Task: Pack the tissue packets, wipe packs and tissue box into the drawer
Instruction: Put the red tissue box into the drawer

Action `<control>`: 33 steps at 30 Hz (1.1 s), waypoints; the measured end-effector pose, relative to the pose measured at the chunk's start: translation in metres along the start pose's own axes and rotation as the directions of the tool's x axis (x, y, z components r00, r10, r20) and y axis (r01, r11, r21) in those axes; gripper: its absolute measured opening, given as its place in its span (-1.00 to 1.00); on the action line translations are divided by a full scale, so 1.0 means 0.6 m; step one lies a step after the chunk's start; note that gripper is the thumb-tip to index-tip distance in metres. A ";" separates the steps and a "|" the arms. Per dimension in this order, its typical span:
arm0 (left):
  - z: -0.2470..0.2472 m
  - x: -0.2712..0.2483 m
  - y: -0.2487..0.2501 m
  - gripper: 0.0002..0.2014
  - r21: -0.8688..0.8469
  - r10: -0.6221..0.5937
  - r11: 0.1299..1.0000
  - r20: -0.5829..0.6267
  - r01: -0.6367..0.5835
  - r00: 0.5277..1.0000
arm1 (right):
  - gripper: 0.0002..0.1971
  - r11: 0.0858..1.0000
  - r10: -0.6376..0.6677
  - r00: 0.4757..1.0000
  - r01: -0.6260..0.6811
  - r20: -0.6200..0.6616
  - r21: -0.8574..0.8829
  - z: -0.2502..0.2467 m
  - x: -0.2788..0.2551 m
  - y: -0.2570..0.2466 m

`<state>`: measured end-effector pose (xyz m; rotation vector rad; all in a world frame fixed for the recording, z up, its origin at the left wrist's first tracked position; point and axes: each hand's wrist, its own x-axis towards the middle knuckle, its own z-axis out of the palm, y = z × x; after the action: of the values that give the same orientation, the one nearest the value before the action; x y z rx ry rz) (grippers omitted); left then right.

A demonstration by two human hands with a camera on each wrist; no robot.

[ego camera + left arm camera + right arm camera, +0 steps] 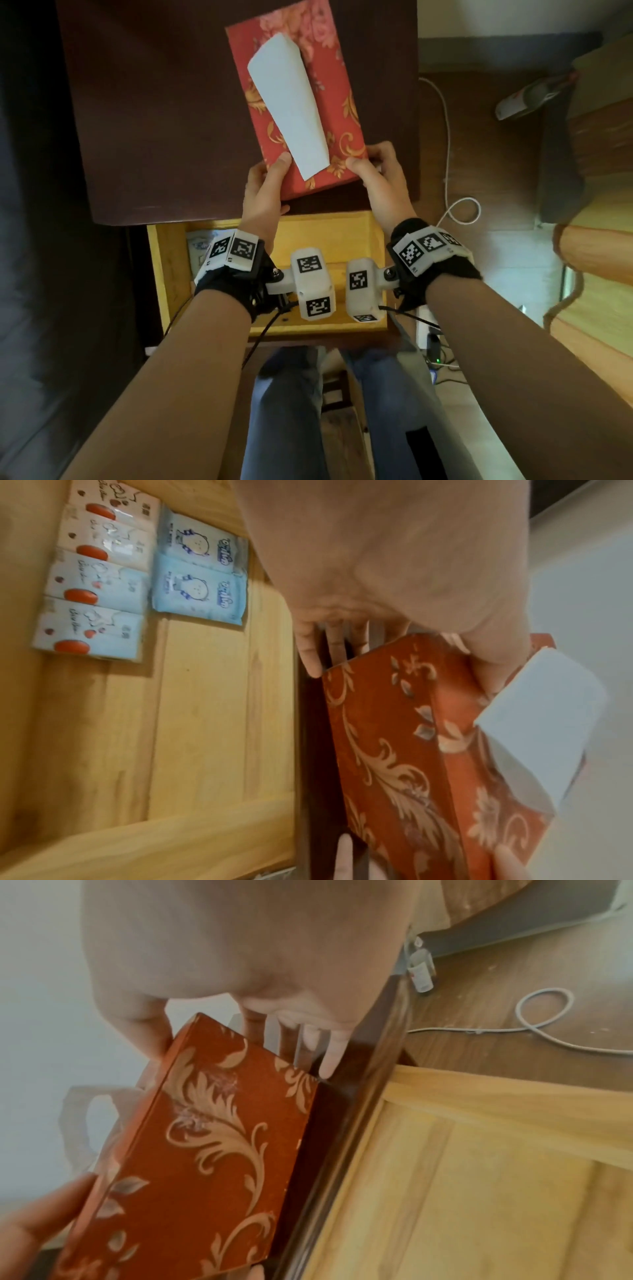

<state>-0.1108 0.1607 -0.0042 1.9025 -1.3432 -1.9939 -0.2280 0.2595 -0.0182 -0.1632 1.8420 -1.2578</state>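
A red tissue box (337, 113) with gold flower print and a white tissue (291, 102) sticking out lies lengthwise over the dark tabletop (154, 120). Its near end is by the table's front edge. My left hand (270, 178) grips the near left corner, thumb on top and fingers underneath. My right hand (371, 168) grips the near right corner the same way. Below, the pale wood drawer (164, 274) stands pulled out. Several tissue packets (92, 588) and two blue wipe packs (200, 574) lie flat in its left part. In the wrist views the tissue box (394, 750) (205, 1150) fills the foreground.
The right part of the drawer floor (496, 1191) is bare wood. On the floor to the right lie a white cable (459, 209) and a small bottle (527, 96), with a wooden bed frame (599, 246) beyond. My legs are under the drawer.
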 end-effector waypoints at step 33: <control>-0.018 -0.167 -0.231 -0.35 0.323 -0.159 0.942 0.186 0.092 0.970 | -0.43 0.862 0.378 0.921 -0.389 0.099 0.327 -0.054 -0.279 0.226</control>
<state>-0.0105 0.2995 -0.0103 1.9936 -1.7244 -2.2095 -0.1022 0.4371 -0.0270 0.3588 1.5023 -1.2519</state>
